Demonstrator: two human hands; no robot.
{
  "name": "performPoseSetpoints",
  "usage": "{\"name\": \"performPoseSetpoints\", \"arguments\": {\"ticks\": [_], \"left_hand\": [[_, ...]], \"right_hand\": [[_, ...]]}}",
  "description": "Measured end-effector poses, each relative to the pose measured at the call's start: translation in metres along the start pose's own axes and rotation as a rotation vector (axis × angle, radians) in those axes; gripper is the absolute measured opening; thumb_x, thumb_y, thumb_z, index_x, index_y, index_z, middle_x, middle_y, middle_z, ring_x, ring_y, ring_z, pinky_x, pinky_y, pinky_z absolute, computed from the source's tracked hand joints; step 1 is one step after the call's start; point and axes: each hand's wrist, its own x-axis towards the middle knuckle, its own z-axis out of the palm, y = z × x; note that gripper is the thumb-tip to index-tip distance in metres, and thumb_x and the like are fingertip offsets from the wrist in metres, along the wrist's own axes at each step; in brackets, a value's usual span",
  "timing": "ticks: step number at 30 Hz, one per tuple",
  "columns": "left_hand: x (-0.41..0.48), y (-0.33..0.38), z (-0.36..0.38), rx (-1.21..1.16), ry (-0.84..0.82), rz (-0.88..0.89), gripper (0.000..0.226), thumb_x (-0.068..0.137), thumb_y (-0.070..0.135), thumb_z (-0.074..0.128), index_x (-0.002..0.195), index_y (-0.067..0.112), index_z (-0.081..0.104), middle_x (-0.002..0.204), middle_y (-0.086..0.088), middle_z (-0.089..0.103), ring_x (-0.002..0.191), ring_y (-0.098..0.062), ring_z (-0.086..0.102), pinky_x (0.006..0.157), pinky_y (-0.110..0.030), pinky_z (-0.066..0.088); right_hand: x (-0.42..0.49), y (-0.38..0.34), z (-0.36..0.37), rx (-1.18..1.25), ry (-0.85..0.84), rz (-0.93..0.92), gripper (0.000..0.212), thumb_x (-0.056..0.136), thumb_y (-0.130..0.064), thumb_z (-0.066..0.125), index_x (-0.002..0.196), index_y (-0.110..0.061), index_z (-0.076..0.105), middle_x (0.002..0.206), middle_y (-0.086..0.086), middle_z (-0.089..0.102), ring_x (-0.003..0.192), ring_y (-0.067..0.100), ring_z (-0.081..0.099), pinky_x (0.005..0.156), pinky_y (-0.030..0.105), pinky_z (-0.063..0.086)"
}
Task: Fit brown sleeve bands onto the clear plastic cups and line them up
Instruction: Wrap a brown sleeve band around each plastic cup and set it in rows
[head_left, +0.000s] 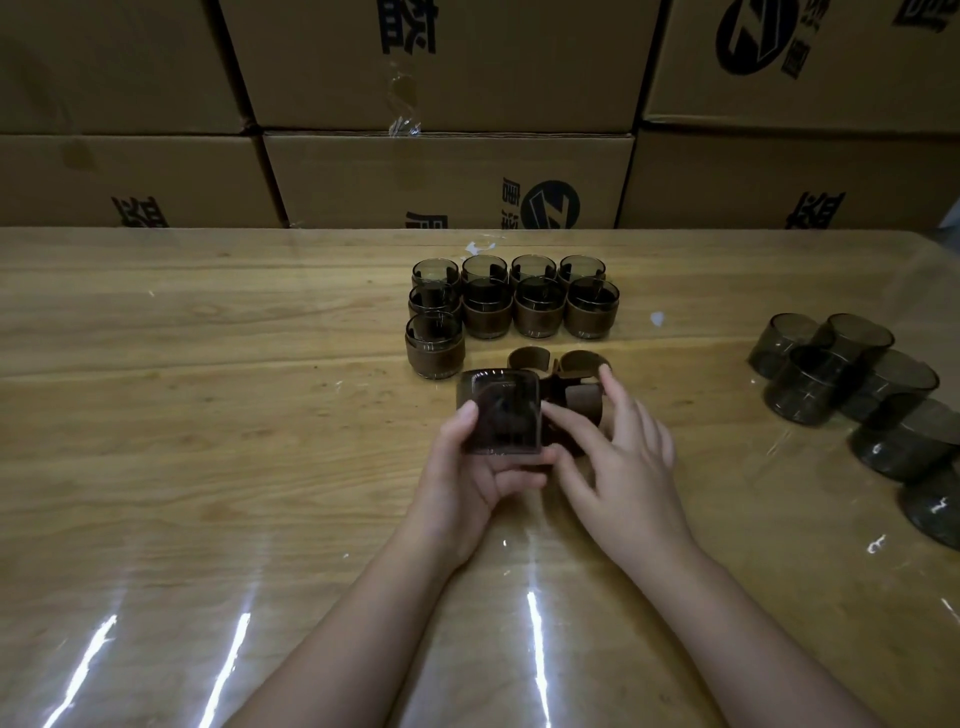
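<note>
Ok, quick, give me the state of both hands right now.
Left hand: closed round a clear cup, held tilted.
Right hand: pinching a brown sleeve band beside that cup.

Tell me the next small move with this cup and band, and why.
Likely slide the brown band in the right hand leftward onto the cup, which the left hand holds on its side. The band sits at the cup's right end, not yet around it, and the front row of sleeved cups has just one.
</note>
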Motion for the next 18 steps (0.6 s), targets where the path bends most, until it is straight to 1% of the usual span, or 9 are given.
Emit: {"name": "performPoseSetpoints", "arguments": {"ticks": [2,4,5,7,9,11,13,16,18], "left_hand": [[0.000,0.002,-0.003,-0.107,-0.124,-0.077,0.064,0.065,0.048,0.084,0.116,0.013,0.068,0.109,-0.017,0.070,0.089,-0.030,0.072,0.064,-0.029,0.060],[-0.001,0.004,-0.005,-0.125,-0.189,-0.117,0.066,0.069,0.043,0.084,0.126,0.019,0.062,0.113,-0.013,0.070,0.092,-0.029,0.071,0.064,-0.025,0.059],[-0.002,0.004,-0.006,-0.109,-0.208,-0.127,0.071,0.070,0.042,0.083,0.132,0.021,0.054,0.116,-0.011,0.069,0.093,-0.028,0.071,0.065,-0.024,0.058],[-0.001,0.002,-0.007,-0.065,-0.232,-0.123,0.071,0.075,0.042,0.080,0.133,0.022,0.044,0.121,-0.010,0.067,0.098,-0.029,0.070,0.069,-0.023,0.057],[0.000,0.002,-0.007,-0.075,-0.240,-0.120,0.062,0.079,0.037,0.077,0.130,0.022,0.045,0.126,-0.013,0.064,0.106,-0.034,0.067,0.073,-0.026,0.058],[0.001,0.002,-0.008,-0.132,-0.237,-0.141,0.059,0.080,0.032,0.077,0.130,0.020,0.048,0.131,-0.018,0.060,0.112,-0.040,0.062,0.073,-0.030,0.059],[0.003,0.002,-0.008,-0.196,-0.227,-0.182,0.059,0.079,0.029,0.078,0.130,0.017,0.052,0.134,-0.022,0.056,0.115,-0.046,0.059,0.072,-0.033,0.060],[0.003,0.002,-0.008,-0.240,-0.200,-0.214,0.055,0.080,0.025,0.073,0.131,0.015,0.054,0.134,-0.025,0.055,0.116,-0.050,0.057,0.070,-0.036,0.061],[0.003,0.002,-0.007,-0.241,-0.167,-0.224,0.053,0.077,0.020,0.069,0.128,0.014,0.056,0.131,-0.025,0.058,0.112,-0.048,0.059,0.067,-0.036,0.061]], "right_hand": [[0.000,0.002,0.000,-0.011,-0.016,0.073,0.042,0.096,-0.032,0.053,0.137,-0.039,0.050,0.156,0.009,0.026,0.143,0.026,0.021,0.115,0.043,0.013],[0.000,0.003,0.000,0.006,0.002,0.117,0.042,0.096,-0.030,0.052,0.137,-0.037,0.050,0.148,0.010,0.038,0.140,0.027,0.027,0.113,0.043,0.017],[0.000,0.002,0.000,0.015,0.016,0.125,0.042,0.096,-0.029,0.053,0.137,-0.035,0.051,0.144,0.011,0.041,0.137,0.027,0.030,0.112,0.044,0.019],[0.000,0.003,0.001,0.062,0.063,0.134,0.043,0.095,-0.025,0.055,0.137,-0.033,0.051,0.138,0.010,0.045,0.133,0.026,0.035,0.110,0.044,0.023],[0.001,0.004,0.002,0.154,0.131,0.154,0.044,0.094,-0.022,0.056,0.137,-0.027,0.051,0.134,0.009,0.046,0.129,0.025,0.039,0.108,0.043,0.026],[0.002,0.005,0.003,0.276,0.206,0.166,0.041,0.093,-0.022,0.055,0.134,-0.024,0.052,0.131,0.002,0.045,0.123,0.018,0.041,0.105,0.041,0.031],[0.004,0.006,0.001,0.420,0.304,0.155,0.036,0.094,-0.019,0.054,0.128,-0.029,0.051,0.124,-0.005,0.046,0.112,0.006,0.045,0.100,0.035,0.040],[0.004,0.002,-0.007,0.692,0.420,0.130,0.026,0.099,-0.016,0.046,0.114,-0.037,0.049,0.112,-0.008,0.055,0.095,-0.004,0.054,0.082,0.015,0.046],[0.003,-0.002,-0.011,0.833,0.471,0.111,0.026,0.098,-0.013,0.039,0.107,-0.035,0.050,0.103,-0.024,0.059,0.089,-0.005,0.058,0.076,0.010,0.047]]}}
